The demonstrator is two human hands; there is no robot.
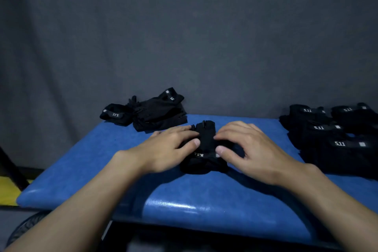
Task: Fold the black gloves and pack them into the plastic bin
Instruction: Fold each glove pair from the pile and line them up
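Head view: both hands, left hand (163, 149) and right hand (251, 149), are pressing spread fingers on a black glove (204, 145) mid-surface (184, 200); folded gloves (335, 139) at three o'clock. Letting go may spring the fold open.

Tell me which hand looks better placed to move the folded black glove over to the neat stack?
Probably the right hand. It rests on the black fabric glove, and the neat stack of black gloves lies on its side. The left hand would cross over.
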